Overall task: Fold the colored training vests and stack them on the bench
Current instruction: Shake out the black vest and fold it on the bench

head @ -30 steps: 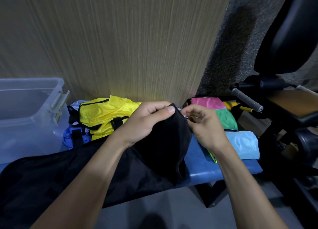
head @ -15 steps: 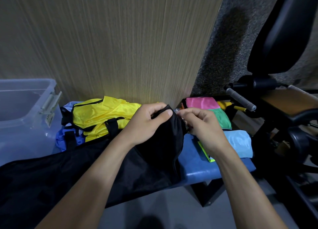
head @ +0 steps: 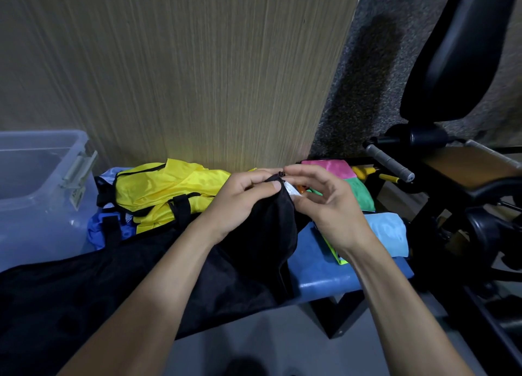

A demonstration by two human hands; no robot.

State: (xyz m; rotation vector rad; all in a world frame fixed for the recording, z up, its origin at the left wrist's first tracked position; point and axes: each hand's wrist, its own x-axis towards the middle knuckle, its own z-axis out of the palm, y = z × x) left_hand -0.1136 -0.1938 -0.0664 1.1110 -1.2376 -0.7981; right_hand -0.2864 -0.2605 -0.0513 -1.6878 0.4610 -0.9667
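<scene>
Left hand [head: 240,203] gripping black bag [head: 169,276] edge on bench [head: 319,271]; right hand [head: 324,209] pinching zipper pull [head: 281,174]; yellow vest [head: 166,192] behind.

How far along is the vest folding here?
Partly done. A pink vest, a green vest and a light blue vest already lie folded at the bench's right end. In hand: the left hand and right hand pinch the black bag's top edge. Left: the yellow vest and the blue vest, both still crumpled.
</scene>
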